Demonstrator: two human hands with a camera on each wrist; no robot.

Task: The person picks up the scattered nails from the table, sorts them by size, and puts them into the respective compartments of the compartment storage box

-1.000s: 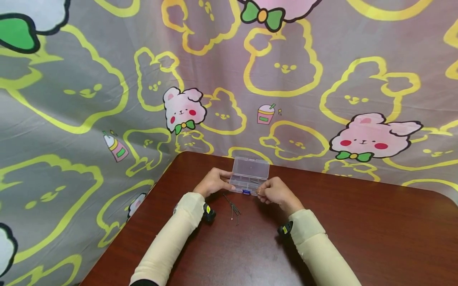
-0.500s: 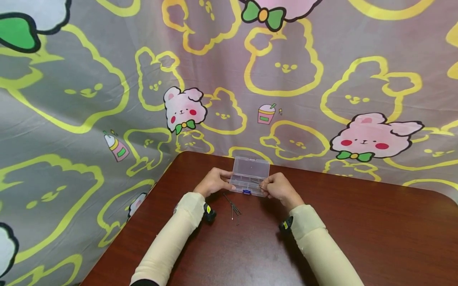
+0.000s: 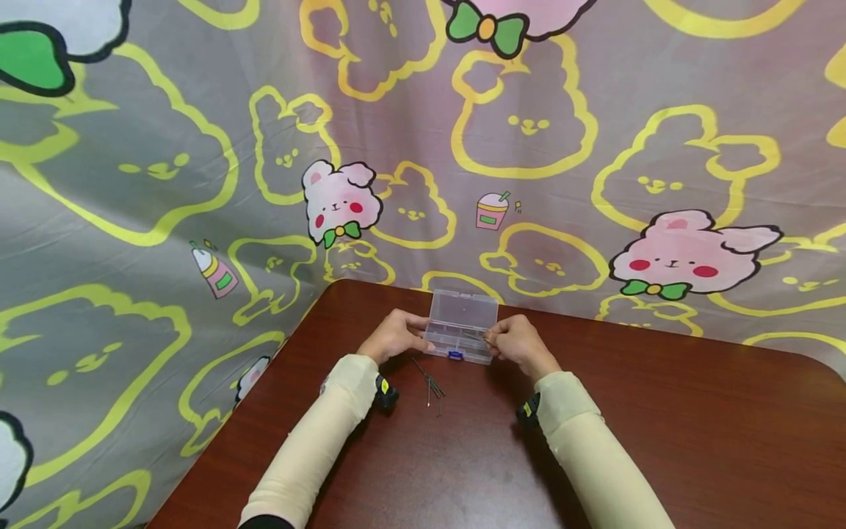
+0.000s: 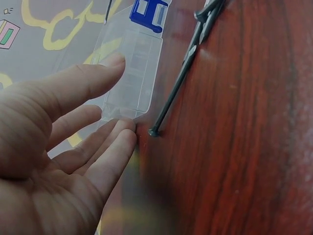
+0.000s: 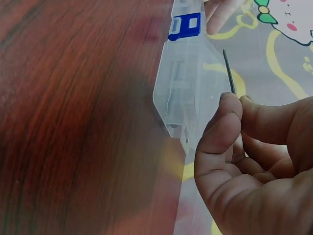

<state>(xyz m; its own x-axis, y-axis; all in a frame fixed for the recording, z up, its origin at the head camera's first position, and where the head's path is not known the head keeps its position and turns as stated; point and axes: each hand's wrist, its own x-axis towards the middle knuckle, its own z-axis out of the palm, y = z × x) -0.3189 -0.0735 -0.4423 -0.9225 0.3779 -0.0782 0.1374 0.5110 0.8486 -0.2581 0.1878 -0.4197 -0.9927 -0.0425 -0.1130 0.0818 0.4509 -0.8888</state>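
Observation:
A clear compartment box [image 3: 449,342] with a blue latch stands on the table, its lid [image 3: 464,310] raised at the back. My left hand [image 3: 391,336] holds the box's left end, thumb at the front corner and a finger towards the hinge. At the right end, my right hand [image 3: 519,341] pinches a thin dark nail [image 5: 229,73] between thumb and forefinger. The nail's pointed end sticks out towards the compartments; its other end is hidden in the fingers. In front of the box several dark nails [image 3: 430,383] lie in a loose cluster, one flared head showing in the left wrist view.
The dark red-brown table [image 3: 661,411] reaches back to a grey cartoon-print curtain [image 3: 548,206], which hangs behind it and along the left. Black wrist cameras are strapped under both sleeves.
My right hand has moved from the box's front right corner slightly back and to the right, showing more of the box. The left hand and loose nails have stayed in place.

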